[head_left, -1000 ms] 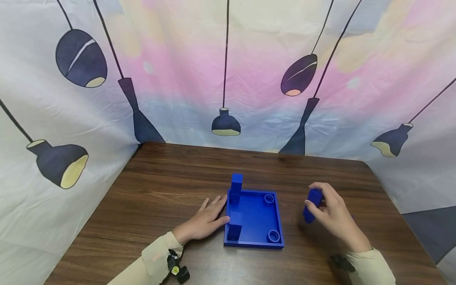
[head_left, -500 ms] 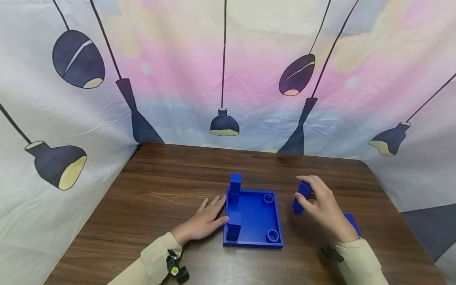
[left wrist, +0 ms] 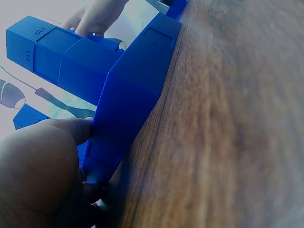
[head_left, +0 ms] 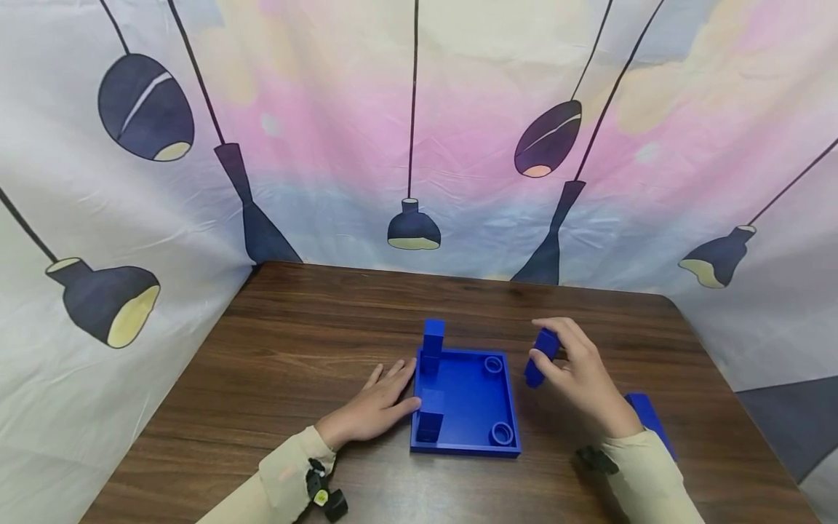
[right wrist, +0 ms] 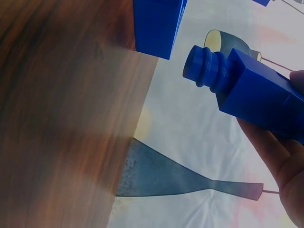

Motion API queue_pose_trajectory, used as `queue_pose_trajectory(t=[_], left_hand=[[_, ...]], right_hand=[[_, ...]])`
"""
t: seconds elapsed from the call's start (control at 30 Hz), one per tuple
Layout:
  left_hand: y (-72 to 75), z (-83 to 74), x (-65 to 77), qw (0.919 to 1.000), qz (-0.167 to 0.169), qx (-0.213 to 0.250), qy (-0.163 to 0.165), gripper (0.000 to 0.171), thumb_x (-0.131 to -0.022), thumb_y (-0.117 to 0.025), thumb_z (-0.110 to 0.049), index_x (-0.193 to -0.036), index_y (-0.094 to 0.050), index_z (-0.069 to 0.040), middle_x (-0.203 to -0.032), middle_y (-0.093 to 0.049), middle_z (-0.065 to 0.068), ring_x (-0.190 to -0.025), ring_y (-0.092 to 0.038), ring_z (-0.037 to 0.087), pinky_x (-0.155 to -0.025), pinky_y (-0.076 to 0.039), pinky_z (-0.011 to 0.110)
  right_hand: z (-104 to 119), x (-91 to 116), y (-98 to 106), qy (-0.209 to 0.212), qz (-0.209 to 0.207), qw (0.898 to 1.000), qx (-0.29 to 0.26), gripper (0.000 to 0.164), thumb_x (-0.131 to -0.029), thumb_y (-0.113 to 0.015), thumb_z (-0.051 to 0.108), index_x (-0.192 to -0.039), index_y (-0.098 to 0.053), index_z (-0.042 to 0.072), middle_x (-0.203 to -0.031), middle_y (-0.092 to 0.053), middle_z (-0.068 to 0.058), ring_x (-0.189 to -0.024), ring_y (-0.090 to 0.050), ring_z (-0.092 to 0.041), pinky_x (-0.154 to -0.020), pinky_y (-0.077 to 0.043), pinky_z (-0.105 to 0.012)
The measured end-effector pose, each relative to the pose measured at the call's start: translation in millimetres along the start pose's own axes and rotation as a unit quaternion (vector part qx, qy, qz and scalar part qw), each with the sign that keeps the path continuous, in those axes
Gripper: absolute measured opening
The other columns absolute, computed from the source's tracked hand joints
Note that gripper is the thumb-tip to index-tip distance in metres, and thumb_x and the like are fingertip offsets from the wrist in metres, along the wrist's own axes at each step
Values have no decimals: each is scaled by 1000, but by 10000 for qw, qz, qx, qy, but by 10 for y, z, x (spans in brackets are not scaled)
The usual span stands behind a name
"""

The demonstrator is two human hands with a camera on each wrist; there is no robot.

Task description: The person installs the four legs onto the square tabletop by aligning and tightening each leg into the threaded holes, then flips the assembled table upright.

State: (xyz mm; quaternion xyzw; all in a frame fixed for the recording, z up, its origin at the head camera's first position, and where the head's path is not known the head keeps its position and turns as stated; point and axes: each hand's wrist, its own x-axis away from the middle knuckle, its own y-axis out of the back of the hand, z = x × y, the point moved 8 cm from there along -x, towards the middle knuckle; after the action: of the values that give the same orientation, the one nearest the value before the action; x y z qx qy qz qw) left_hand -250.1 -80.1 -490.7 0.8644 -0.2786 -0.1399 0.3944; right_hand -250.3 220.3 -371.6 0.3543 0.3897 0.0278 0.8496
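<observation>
A square blue base [head_left: 471, 393] with a raised rim lies on the table. Blue posts stand at its two left corners, a far post [head_left: 433, 338] and a near post [head_left: 430, 418]. Both right corners have round sockets, the near socket [head_left: 502, 434] among them. My left hand [head_left: 369, 407] lies with fingers extended against the base's left side; in the left wrist view its thumb [left wrist: 71, 128] touches the wall. Right of the base, my right hand [head_left: 579, 367] pinches a blue leg block [head_left: 542, 356] between thumb and fingers. The right wrist view shows a ribbed round peg [right wrist: 204, 65] on the block's end.
Beside my right sleeve lies another long blue piece [head_left: 651, 422], partly hidden by the arm. The wooden table [head_left: 314, 320] meets a hanging cloth [head_left: 340, 145] printed with lamps at its back.
My right hand has moved left toward the base with the leg block, uncovering the blue piece on the right. The left hand and base stay put.
</observation>
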Motion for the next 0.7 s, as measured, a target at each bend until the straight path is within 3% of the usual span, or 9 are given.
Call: queue_pose_trajectory(t=[0.3,0.53,0.7], left_hand=[[2,10,13,10000,7,1,1,75,-113,-45,-45,-166,-22,3,-173,-23,18,-161,-15,37,-127,1,63],[1,10,17,10000,17,11,11,75,-113,-45,-45,-166,-22,3,-173,-22,18,-161,-15,37,-127,1,63],[-1,11,12,10000,13,5,11,75,-113,-44,-45,-166,-21,3,-173,-22,17,-161,-15,37,-127,1,63]], right_hand=[[-14,-10,-38,-121,-24,9999,-103,55,-86,-78,-16,-135,-62,2,-125,-60,-16,-97,-68,-16,-78,-59,-16],[-27,-39,-79,-286,-51,9990,-348,64,-88,-75,-17,-145,-55,4,-124,-59,-15,-100,-70,-24,-71,-64,-33],[8,-92,-110,-78,-68,9996,-272,59,-87,-76,-16,-141,-57,1,-122,-60,-16,-99,-70,-21,-78,-63,-25]])
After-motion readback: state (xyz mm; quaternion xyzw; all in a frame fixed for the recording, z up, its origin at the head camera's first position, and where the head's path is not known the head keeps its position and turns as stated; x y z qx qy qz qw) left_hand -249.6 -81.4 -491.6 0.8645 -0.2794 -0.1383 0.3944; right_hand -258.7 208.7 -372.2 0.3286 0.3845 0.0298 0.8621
